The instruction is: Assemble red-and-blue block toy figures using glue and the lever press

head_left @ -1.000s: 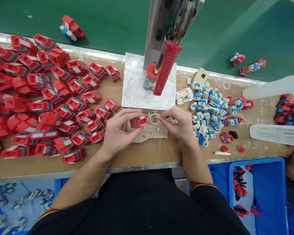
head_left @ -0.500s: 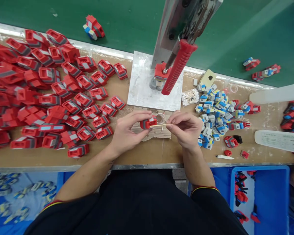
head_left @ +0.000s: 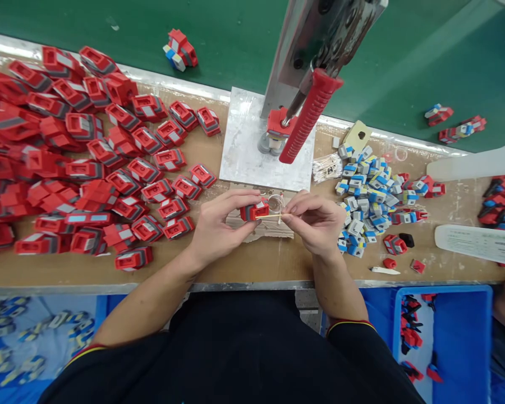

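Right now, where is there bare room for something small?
Bare: the bench strip between the cardboard and the front edge, and the left part of the metal plate, beside the press. Crowded: left, with red pieces; right, with grey-blue pieces; and the middle, where the left fingers hold a red block and the right fingers a swab.

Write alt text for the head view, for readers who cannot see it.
A left hand holds a red part while the right hand holds a thin stick up to it. Behind stands a press with a red handle; more red parts lie left, blue-and-grey blocks right.
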### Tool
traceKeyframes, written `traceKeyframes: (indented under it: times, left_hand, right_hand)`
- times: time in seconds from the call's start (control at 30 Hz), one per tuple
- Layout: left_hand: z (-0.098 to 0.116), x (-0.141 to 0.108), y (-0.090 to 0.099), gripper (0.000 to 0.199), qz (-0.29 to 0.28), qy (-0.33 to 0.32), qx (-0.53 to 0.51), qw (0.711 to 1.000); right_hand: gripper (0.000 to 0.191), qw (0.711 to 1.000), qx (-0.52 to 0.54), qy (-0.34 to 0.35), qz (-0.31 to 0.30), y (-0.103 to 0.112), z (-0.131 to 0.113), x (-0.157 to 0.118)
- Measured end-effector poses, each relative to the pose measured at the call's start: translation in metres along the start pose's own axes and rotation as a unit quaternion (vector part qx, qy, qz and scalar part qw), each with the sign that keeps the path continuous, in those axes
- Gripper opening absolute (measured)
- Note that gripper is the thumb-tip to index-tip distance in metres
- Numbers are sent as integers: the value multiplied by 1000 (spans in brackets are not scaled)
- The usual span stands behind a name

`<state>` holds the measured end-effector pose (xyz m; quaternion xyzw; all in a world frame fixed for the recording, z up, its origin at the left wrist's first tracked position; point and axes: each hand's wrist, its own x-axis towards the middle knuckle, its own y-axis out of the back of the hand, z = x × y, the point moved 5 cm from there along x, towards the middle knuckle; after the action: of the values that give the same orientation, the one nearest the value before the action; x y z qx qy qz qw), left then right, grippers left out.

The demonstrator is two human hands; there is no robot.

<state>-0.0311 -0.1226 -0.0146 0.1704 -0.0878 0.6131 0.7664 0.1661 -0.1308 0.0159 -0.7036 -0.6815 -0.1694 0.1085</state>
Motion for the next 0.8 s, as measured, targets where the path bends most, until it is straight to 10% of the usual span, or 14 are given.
traceKeyframes:
  times: [0.8]
  left_hand:
    - [5, 3, 6, 31, 20, -23, 28, 999]
  right_hand:
    - [15, 995, -51, 75, 45, 35, -10, 5]
